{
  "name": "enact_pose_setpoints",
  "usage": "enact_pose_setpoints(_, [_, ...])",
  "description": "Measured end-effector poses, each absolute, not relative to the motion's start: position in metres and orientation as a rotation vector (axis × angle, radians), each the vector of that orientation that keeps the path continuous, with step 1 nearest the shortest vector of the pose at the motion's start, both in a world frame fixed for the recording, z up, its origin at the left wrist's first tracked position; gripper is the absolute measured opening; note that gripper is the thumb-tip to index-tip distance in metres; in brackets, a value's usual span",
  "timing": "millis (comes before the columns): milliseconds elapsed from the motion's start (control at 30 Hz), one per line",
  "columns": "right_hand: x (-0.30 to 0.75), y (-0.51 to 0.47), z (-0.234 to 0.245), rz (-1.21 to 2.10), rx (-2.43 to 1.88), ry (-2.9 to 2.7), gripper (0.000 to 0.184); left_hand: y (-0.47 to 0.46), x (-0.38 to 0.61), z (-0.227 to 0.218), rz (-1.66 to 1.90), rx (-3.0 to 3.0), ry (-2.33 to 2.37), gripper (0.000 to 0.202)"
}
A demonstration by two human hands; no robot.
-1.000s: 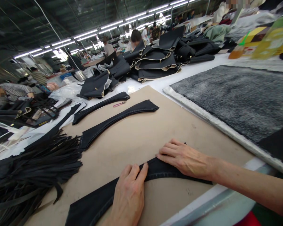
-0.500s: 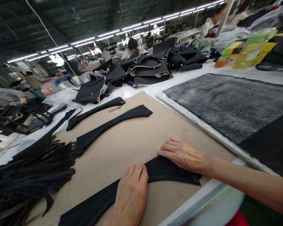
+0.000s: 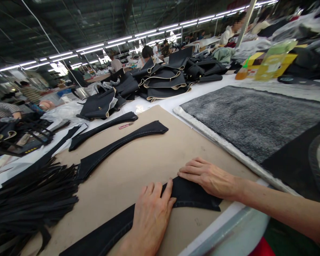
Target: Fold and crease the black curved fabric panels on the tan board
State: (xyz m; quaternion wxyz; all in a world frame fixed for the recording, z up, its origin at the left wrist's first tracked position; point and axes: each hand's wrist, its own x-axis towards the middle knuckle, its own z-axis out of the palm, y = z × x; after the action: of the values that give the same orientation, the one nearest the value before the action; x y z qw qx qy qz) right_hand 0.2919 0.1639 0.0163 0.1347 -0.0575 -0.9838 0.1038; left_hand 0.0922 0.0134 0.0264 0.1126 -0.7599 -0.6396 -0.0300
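A long, curved black fabric piece (image 3: 109, 227) with a stitched lower edge lies on the tan board (image 3: 176, 149). My left hand (image 3: 153, 213) rests flat on its middle, with the fingers stretched forward and somewhat apart. At the wider right end, my right hand (image 3: 210, 177) lies over the top edge; its fingers are extended close together and their tips touch down near the corner. Part of the piece is hidden beneath both hands. Farther up the board are a second black curved piece (image 3: 122, 145) and a third black curved piece (image 3: 104, 129).
A pile of black strips (image 3: 29, 202) spreads at the left. A small pink-handled tool (image 3: 126, 126) lies between the two far pieces. To the right is a grey fuzzy sheet (image 3: 245, 121) on a white-edged pad. Black bag parts (image 3: 165, 78) are heaped behind; co-workers are farther back.
My left hand's fingers have spread and its index finger and thumb now reach further right on the fabric. My right hand stays at the same end. The whole view has shifted slightly.
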Motion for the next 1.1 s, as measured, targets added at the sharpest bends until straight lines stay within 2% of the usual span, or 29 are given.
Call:
enact_pose_setpoints(167, [0.304,0.168,0.012,0.306,-0.262,-2.847,0.043,0.017,0.100,0.023,-0.059,-2.230,-1.850,0.053])
enact_pose_setpoints(300, [0.319,0.174,0.006,0.189,-0.327,-2.902,0.054,0.018,0.102,0.020,-0.040,-2.205,-1.852,0.056])
enact_pose_setpoints(467, [0.320,0.167,0.010,0.009,-0.544,-2.743,0.049,0.018,0.103,0.021,-0.040,-2.213,-1.859,0.055])
enact_pose_setpoints(600, [0.310,0.149,0.018,0.035,-0.536,-2.811,0.048,0.018,0.104,0.021,-0.052,-2.214,-1.884,0.054])
enact_pose_setpoints(733, [0.314,0.146,0.005,0.035,-0.547,-2.901,0.044,0.018,0.103,0.019,-0.119,-2.229,-1.897,0.052])
enact_pose_setpoints(900, [0.326,0.153,-0.005,-0.076,-0.709,-2.734,0.045,0.015,0.103,0.015,-0.142,-2.207,-1.903,0.053])
enact_pose_setpoints(1100, [0.323,0.147,0.004,0.036,-0.666,-2.889,0.050,0.019,0.103,0.012,-0.208,-2.211,-1.882,0.054])
